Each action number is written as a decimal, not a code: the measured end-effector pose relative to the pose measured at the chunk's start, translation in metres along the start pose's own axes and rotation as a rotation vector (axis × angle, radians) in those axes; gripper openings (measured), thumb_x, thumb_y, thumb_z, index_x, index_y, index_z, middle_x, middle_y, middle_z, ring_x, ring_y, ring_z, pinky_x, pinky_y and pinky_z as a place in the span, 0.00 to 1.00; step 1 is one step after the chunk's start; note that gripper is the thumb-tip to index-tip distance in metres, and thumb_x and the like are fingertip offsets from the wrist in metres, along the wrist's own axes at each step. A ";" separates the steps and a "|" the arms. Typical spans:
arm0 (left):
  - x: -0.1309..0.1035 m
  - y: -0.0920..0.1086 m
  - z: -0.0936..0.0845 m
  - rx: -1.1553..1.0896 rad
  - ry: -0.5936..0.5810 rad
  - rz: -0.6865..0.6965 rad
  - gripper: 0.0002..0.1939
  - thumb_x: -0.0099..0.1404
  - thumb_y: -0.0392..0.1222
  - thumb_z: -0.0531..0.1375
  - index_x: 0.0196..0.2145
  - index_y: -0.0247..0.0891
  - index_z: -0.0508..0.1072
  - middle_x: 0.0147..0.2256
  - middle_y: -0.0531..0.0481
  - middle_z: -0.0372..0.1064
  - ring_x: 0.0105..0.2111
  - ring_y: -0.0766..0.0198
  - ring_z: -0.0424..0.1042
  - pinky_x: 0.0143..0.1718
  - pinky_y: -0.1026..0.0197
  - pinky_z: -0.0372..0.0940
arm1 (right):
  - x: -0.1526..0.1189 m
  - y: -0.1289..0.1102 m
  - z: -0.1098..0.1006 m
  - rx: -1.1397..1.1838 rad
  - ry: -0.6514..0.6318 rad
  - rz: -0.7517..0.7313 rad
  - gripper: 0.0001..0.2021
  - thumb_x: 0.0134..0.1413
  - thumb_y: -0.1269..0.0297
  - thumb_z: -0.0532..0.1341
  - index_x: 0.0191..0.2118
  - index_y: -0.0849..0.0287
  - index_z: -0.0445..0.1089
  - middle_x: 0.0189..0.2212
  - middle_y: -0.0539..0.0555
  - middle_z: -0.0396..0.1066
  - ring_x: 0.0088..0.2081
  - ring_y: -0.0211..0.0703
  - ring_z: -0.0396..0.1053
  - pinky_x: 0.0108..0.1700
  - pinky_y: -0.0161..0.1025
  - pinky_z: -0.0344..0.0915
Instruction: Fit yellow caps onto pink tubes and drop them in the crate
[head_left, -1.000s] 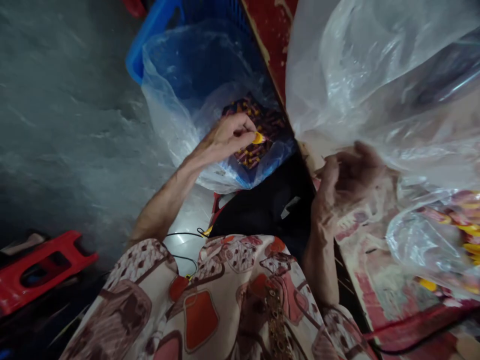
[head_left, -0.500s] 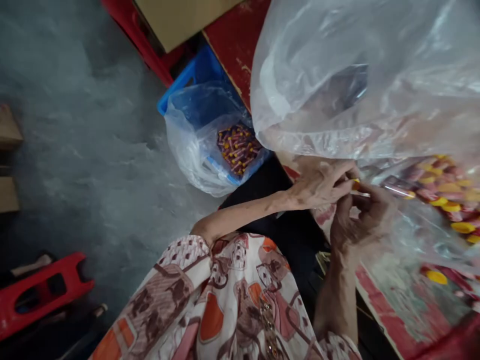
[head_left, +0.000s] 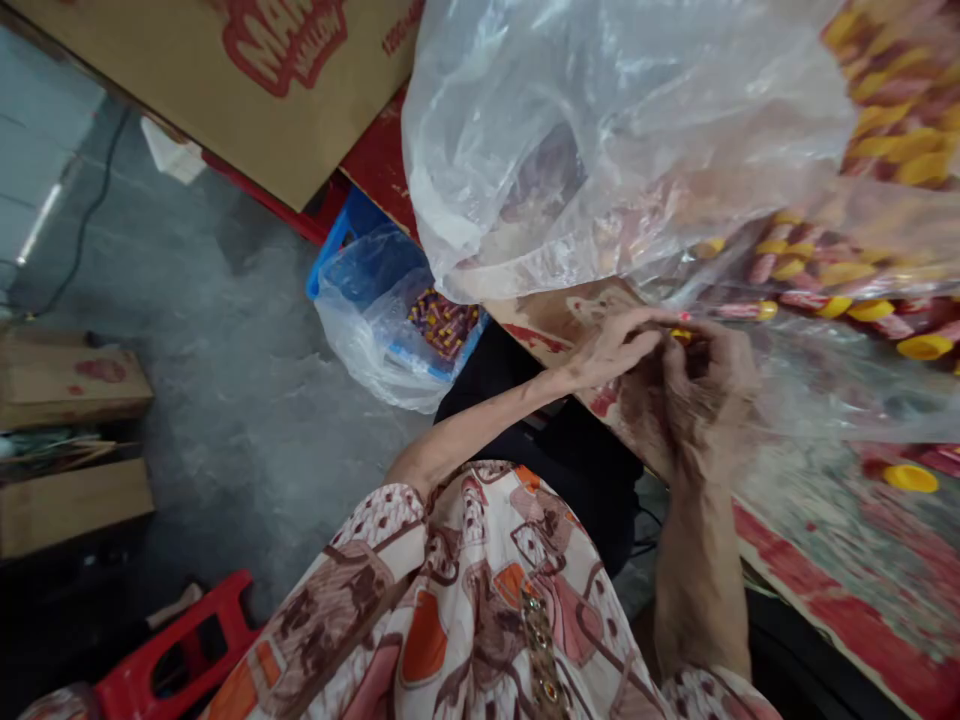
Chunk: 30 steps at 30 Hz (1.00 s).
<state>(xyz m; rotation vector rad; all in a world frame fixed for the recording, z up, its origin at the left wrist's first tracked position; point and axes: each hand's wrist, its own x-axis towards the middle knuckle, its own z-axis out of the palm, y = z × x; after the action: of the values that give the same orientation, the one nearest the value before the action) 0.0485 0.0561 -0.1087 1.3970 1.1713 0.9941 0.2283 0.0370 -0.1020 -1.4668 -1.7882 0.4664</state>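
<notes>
My left hand point(head_left: 616, 352) and my right hand point(head_left: 709, 400) meet at the mouth of a large clear plastic bag point(head_left: 600, 150) on the table. Both sets of fingers pinch a small red tube with a yellow cap point(head_left: 681, 335); most of it is hidden by my fingers. The bag holds several red tubes with yellow caps point(head_left: 840, 270). Down on the floor to the left, a blue basket point(head_left: 337, 245) lined with a clear bag point(head_left: 360, 340) holds several more of these tubes point(head_left: 444, 325).
The table point(head_left: 825, 570) has a worn red patterned cover, with a loose yellow cap point(head_left: 910, 477) on it. A big cardboard box point(head_left: 225, 90) stands behind the basket. Smaller cardboard boxes point(head_left: 67, 385) sit at the left, and a red plastic stool point(head_left: 176, 655) at the bottom left.
My left hand has left the blue basket and come across to join my right hand at the big bag. The view has swung away from the basket toward the table.
</notes>
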 end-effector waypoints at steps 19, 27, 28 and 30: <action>-0.039 0.000 -0.074 0.785 -0.069 0.247 0.17 0.89 0.39 0.56 0.61 0.42 0.84 0.59 0.38 0.77 0.66 0.47 0.73 0.72 0.42 0.70 | 0.010 -0.011 -0.009 0.158 0.008 0.110 0.11 0.70 0.55 0.61 0.49 0.53 0.76 0.43 0.55 0.79 0.40 0.48 0.74 0.48 0.48 0.75; -0.040 0.027 -0.071 -0.106 0.067 -0.053 0.27 0.77 0.63 0.75 0.63 0.44 0.82 0.51 0.43 0.80 0.40 0.59 0.80 0.42 0.60 0.76 | 0.011 -0.012 -0.017 0.812 -0.111 0.372 0.16 0.65 0.45 0.74 0.46 0.50 0.78 0.35 0.49 0.75 0.33 0.45 0.73 0.38 0.43 0.76; -0.041 0.030 -0.070 -0.159 0.041 -0.075 0.29 0.76 0.64 0.75 0.62 0.44 0.83 0.48 0.44 0.80 0.38 0.60 0.79 0.40 0.60 0.76 | 0.012 -0.013 -0.018 0.870 -0.144 0.397 0.17 0.64 0.44 0.76 0.45 0.50 0.78 0.35 0.49 0.75 0.33 0.45 0.72 0.37 0.42 0.76; -0.042 0.034 -0.069 -0.202 0.030 -0.102 0.28 0.74 0.66 0.76 0.59 0.43 0.85 0.44 0.45 0.81 0.36 0.61 0.77 0.37 0.61 0.74 | 0.013 -0.016 -0.019 0.952 -0.179 0.432 0.19 0.61 0.44 0.79 0.43 0.51 0.79 0.34 0.49 0.76 0.32 0.44 0.72 0.35 0.41 0.76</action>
<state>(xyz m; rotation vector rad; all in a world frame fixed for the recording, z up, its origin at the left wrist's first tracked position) -0.0216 0.0276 -0.0646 1.1559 1.1197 1.0341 0.2318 0.0412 -0.0745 -1.0961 -1.0567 1.4638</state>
